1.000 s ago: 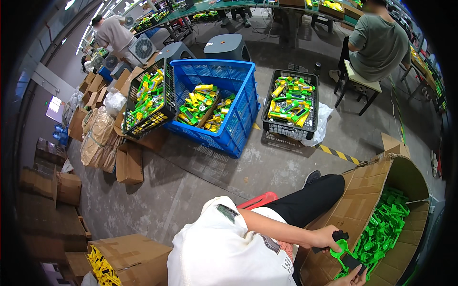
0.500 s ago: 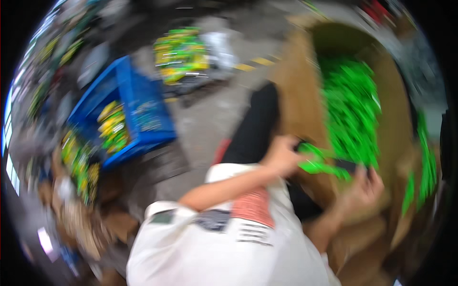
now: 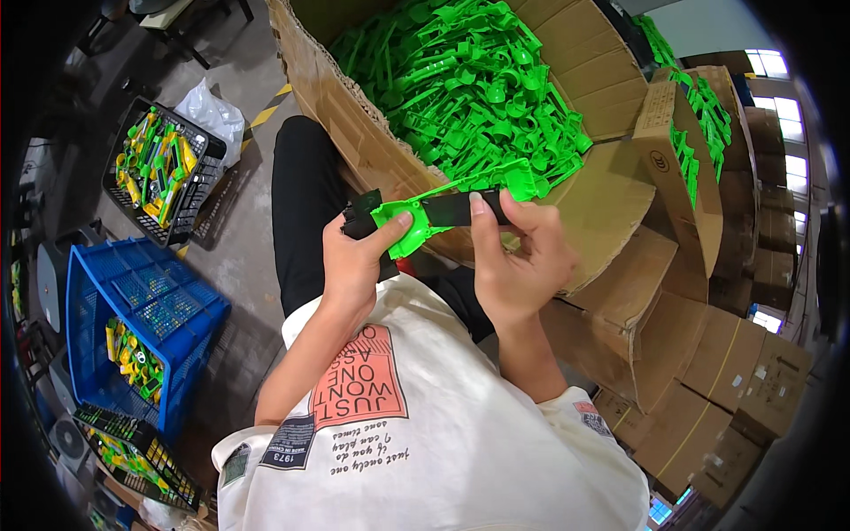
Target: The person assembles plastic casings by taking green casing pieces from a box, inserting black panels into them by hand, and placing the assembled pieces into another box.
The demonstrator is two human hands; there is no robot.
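Note:
In front of my chest, my left hand (image 3: 356, 265) is closed round one end of a bright green plastic part (image 3: 405, 228), its thumb pressed on the hollow shell. A black block-shaped piece (image 3: 361, 212) shows beside those fingers. From the shell a thin green arm runs right to a flared end. My right hand (image 3: 522, 257) pinches a flat black bar (image 3: 450, 211) between thumb and fingers. The bar lies against the green part and reaches toward its shell; how they join is hidden.
A big cardboard box (image 3: 354, 111) full of loose green plastic parts (image 3: 478, 80) stands just beyond my hands. On the left are a blue crate (image 3: 146, 274) and black crates (image 3: 208, 146) holding yellow and green pieces. Stacked cartons (image 3: 708, 354) stand at the right.
My view has turned right, so the box of green parts now lies straight ahead and the crates are further left. Both hands still hold the green part and black bar.

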